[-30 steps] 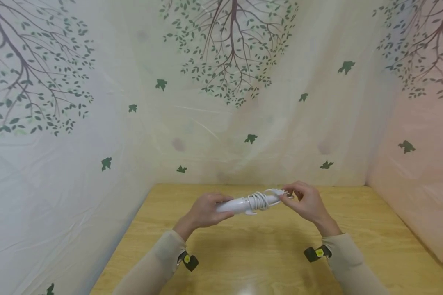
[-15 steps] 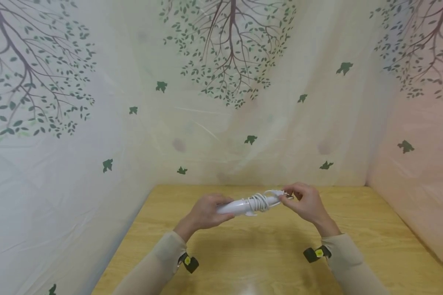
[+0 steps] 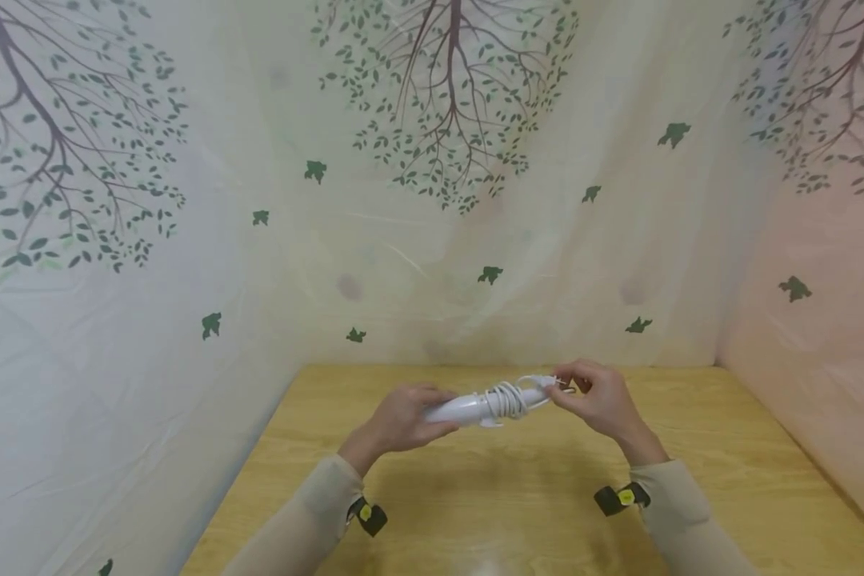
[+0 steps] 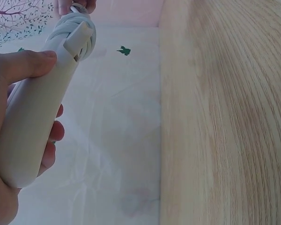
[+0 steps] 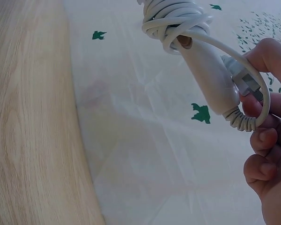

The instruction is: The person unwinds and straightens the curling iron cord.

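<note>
A white wand-shaped electric appliance [image 3: 455, 410] is held up over the table, its thick rounded end to the left. Its white cord [image 3: 507, 400] is wound several times around the middle. My left hand [image 3: 403, 418] grips the thick end, thumb along the body in the left wrist view, fingers wrapped behind. A small raised tab [image 4: 78, 39] sticks out beside the coils. At the narrower end, my right hand [image 3: 599, 402] pinches the plug [image 5: 245, 80] between thumb and fingers. The cord loops from the ribbed sleeve [image 5: 240, 120] at that end back to the coils.
A wood-grain table [image 3: 475, 496] lies below both hands. Pale fabric walls [image 3: 418, 264] printed with trees and green leaf or bird shapes rise at the back and both sides. Each wrist wears a black camera, such as the right wrist camera [image 3: 612, 500].
Both hands keep the same holds on the appliance and plug. In the head view everything sits slightly lower than before, walls included.
</note>
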Demonstrator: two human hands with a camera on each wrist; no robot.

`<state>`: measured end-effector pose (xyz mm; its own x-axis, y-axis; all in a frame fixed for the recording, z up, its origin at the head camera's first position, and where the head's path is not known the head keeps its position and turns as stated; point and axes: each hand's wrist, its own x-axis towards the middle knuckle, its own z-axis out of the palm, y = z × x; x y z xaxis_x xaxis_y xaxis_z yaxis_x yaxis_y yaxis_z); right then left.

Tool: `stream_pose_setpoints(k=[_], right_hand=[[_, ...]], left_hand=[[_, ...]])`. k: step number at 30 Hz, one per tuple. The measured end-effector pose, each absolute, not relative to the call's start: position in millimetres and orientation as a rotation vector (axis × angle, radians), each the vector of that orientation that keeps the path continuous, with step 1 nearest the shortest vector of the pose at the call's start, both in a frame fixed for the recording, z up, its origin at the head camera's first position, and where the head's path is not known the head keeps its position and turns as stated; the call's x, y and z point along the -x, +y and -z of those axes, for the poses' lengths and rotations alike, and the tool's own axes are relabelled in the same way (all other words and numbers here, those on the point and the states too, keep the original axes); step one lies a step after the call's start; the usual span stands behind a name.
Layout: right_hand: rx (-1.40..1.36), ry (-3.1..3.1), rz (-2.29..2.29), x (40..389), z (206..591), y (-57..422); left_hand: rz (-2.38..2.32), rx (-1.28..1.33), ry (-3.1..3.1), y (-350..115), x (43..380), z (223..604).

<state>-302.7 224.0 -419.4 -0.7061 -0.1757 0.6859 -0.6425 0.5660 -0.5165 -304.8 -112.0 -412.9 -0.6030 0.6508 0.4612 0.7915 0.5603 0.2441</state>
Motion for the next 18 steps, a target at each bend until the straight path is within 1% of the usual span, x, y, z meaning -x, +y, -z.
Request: stream_pose_setpoints(k=[18], right_hand=[[-0.587, -2.324, -1.103, 303.0, 414.8, 221.5]], left_hand=[[0.533, 1.194, -2.422, -112.2, 300.5, 407.6]])
